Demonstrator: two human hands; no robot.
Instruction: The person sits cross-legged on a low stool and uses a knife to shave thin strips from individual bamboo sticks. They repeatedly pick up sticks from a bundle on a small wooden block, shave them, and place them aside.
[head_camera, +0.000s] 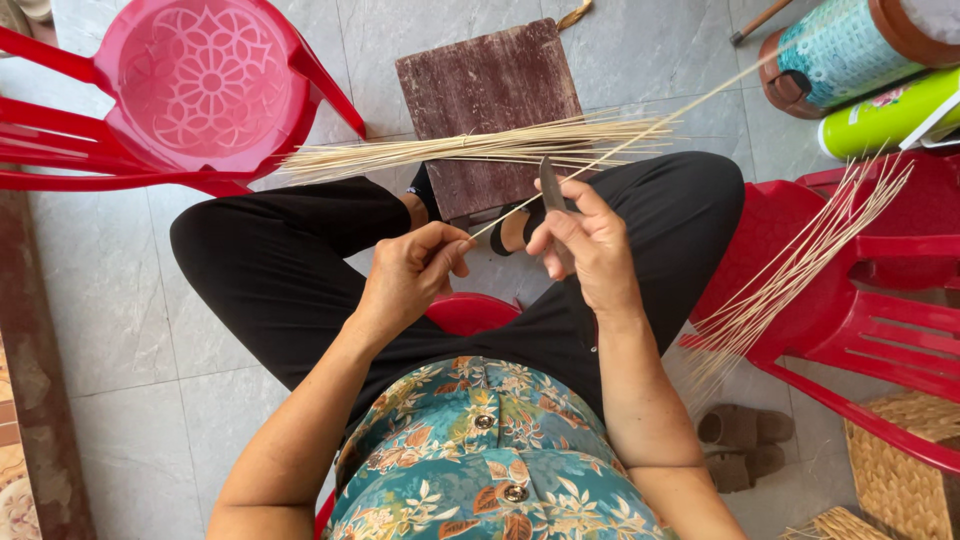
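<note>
Head view looks straight down on a seated person's lap, with both hands meeting near the middle of the frame. The left hand (408, 275) is pinched shut on the near end of a long thin pale bamboo sliver (620, 148); thumb and forefinger close on it just left of centre. From that pinch the sliver runs up and to the right, its long axis a shallow diagonal toward the upper right corner, passing over the right knee. The right hand (590, 245) is clenched around a narrow dark metal knife blade (551, 185), which points upward in the frame and stands almost touching the sliver just beyond the left fingertips. So the blade crosses the strip close to the held end, and the right hand is nearer to the free length.

A tied bundle of pale bamboo slivers (480, 148) lies crosswise over a dark brown wooden board (490, 80) above the hands. More loose pale strips (800, 265) fan across a red plastic chair (880, 300) at the right.
</note>
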